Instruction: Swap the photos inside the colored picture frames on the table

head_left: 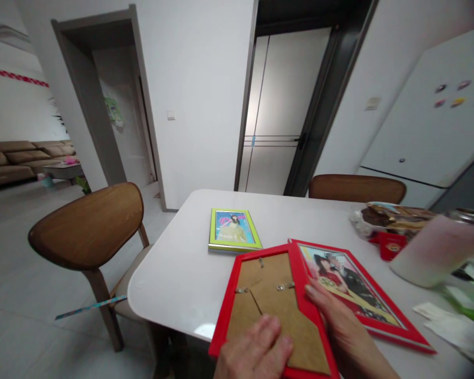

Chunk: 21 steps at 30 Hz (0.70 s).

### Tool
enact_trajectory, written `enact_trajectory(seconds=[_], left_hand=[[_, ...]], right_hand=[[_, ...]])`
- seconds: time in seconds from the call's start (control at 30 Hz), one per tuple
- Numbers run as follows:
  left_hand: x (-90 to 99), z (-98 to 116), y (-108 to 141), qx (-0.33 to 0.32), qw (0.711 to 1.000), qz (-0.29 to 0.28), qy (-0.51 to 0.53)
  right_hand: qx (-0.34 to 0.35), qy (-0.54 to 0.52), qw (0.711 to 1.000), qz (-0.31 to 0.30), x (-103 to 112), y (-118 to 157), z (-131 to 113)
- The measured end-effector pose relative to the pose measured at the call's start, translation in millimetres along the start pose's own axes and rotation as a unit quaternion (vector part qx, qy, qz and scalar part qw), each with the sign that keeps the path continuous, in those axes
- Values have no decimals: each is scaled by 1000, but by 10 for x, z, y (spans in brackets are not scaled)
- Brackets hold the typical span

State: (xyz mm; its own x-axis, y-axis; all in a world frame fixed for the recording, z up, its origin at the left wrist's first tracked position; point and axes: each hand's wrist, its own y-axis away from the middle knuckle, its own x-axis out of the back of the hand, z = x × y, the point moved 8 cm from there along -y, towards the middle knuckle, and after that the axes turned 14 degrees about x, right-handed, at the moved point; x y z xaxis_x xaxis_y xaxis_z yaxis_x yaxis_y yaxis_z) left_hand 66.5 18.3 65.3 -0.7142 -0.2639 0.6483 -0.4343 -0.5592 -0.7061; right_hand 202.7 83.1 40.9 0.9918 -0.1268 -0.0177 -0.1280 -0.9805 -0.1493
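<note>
A red picture frame (303, 279) is tilted up over the near side of the table, its brown backing board (270, 289) and small metal clips facing me. My right hand (342, 318) is closed around its right edge, thumb on the red border. The bent fingers of my left hand (256, 347) press on the lower part of the board, closed over the frame's lower edge; the thumb is hidden. Just right of it a second red-framed photo (379, 295) of two people lies face up, partly covered. Beyond, a lime-green framed photo (234, 229) lies face up on the table.
On the right of the white table (174, 279) stand a pink-and-white tumbler (434, 252), a red packet (392, 246), a plastic bag (363, 223) and crumpled tissue (446, 323). Wooden chairs stand at the left (90, 226) and far right (357, 188).
</note>
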Motion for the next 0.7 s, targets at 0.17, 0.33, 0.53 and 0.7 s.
enact_trajectory(seconds=[0.17,0.33,0.53,0.7], left_hand=[[-157,2,123,-1,993,-16,-114],[-270,-70,201,4,986,-44,-160],[-389,-202,189,61,975,-184,-108],[-233,-621,126,254,932,-247,-77]], right_hand=[[-22,28,994,-107,-141,-102,262],[89,351,926,-109,-75,-260,459],[149,501,842,-135,-172,-284,433],[178,499,832,-164,-278,-358,390]])
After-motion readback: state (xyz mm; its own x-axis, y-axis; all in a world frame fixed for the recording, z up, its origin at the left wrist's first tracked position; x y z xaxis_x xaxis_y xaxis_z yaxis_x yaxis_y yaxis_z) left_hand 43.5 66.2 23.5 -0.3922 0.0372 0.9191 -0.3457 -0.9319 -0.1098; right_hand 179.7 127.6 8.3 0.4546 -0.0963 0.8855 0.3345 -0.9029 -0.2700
